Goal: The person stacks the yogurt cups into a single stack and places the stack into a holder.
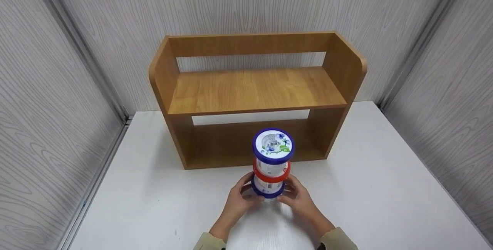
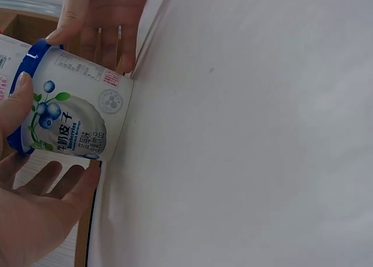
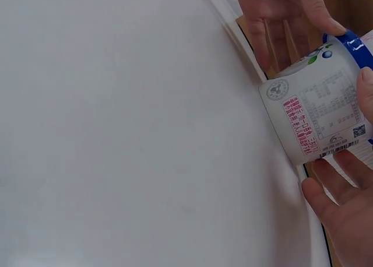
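Note:
Three white tubs stand stacked in the head view: a blue-lidded tub on top, a red-lidded tub in the middle and another blue-lidded tub at the bottom. From the left, my left hand grips the bottom tub, thumb at its blue lid and fingers around its side. Opposite it, my right hand holds the same tub likewise. Both wrist views show blueberries or print on its wall; its base is at the white surface.
Behind the stack stands a two-level wooden shelf on the white table. Its lower board lies just beyond the tubs. Grey wood-patterned panels rise behind and at both sides.

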`<state>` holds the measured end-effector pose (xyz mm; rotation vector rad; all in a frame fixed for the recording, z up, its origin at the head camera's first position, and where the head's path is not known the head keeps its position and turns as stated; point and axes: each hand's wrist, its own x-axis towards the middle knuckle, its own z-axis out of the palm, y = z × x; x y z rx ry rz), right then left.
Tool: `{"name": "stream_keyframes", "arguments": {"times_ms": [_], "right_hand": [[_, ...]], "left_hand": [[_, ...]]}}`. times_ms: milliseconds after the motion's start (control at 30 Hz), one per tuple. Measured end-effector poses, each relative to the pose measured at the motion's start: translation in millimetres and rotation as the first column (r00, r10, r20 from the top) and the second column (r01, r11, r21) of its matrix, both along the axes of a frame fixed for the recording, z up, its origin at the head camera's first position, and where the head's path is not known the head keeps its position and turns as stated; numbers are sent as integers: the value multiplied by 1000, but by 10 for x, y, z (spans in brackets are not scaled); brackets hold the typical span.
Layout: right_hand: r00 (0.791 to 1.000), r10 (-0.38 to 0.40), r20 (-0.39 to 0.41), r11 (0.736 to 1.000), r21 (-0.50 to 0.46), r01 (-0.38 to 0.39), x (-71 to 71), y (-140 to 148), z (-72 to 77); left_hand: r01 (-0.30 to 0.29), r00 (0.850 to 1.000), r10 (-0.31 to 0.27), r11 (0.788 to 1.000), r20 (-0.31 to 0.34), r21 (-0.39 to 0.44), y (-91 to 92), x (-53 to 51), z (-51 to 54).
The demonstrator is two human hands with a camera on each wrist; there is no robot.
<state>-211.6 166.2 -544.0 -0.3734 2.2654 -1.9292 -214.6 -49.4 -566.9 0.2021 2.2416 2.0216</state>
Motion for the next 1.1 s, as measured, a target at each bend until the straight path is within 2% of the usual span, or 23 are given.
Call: {"name": "stream_keyframes", "arguments": {"times_ms": [267,367,500,633,700,800,867,967,1100], "right_hand": [[999,14,-50,1000,-14,-15,3,-4,15],[995,25,-97,1000,-16,-27,8,-10,40],[989,24,-143,999,-19,-27,15,-18,85],[992,6,-125,1000,-25,-9,32,-33,143],[993,-6,-121,1000,-30,3,6,-29,97],[992,-20,-121,998,-61,12,10,-38,121],[991,-24,-129,997,-78,14,19,-46,149],[989,-18,-144,995,-98,3,74,-71,283],[989,-11,-151,991,-136,-10,70,-75,330]], "left_hand": [[-2,1000,2,1000,2,4,-3,3,11],[9,1000,-9,1000,-29,22,-20,3,39],[12,999,-10,999,-46,45,-25,3,108],[-11,1000,12,999,-26,45,-9,16,189],[-16,999,17,999,-29,45,-5,25,221],[-9,999,12,998,-40,57,-9,33,264],[-1,999,4,998,-48,66,-13,38,296],[6,998,-2,997,-59,83,-13,42,345],[2,997,5,996,-73,87,-8,56,420]]}}
